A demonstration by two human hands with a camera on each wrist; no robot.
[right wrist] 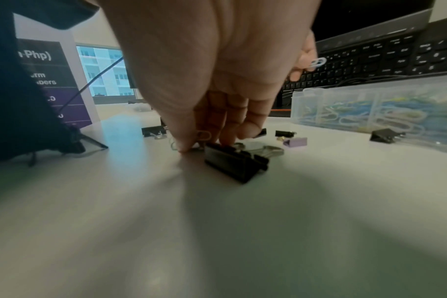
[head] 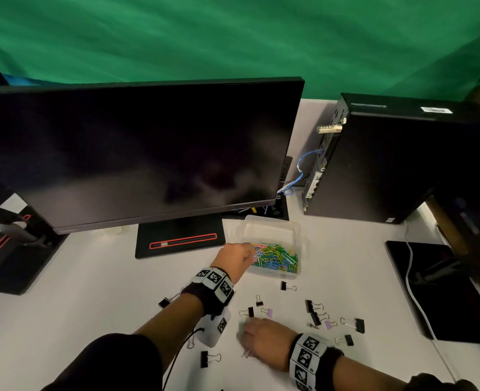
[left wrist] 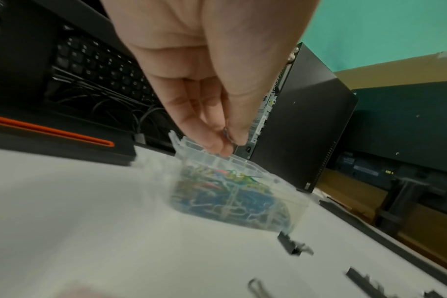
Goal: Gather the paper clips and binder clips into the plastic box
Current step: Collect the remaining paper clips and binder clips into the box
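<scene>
A clear plastic box holding many coloured paper clips stands in front of the monitor base. My left hand hovers over the box's near-left rim and pinches a small paper clip between thumb and fingers. My right hand is down on the table, thumb and fingertips closing on a pale paper clip. A black binder clip lies right against those fingers. Several black binder clips and purple ones are scattered on the white table.
A dark monitor on a black base stands behind the box, with a keyboard under it. A black computer tower is at the back right. A black pad crossed by a white cable lies at the right edge.
</scene>
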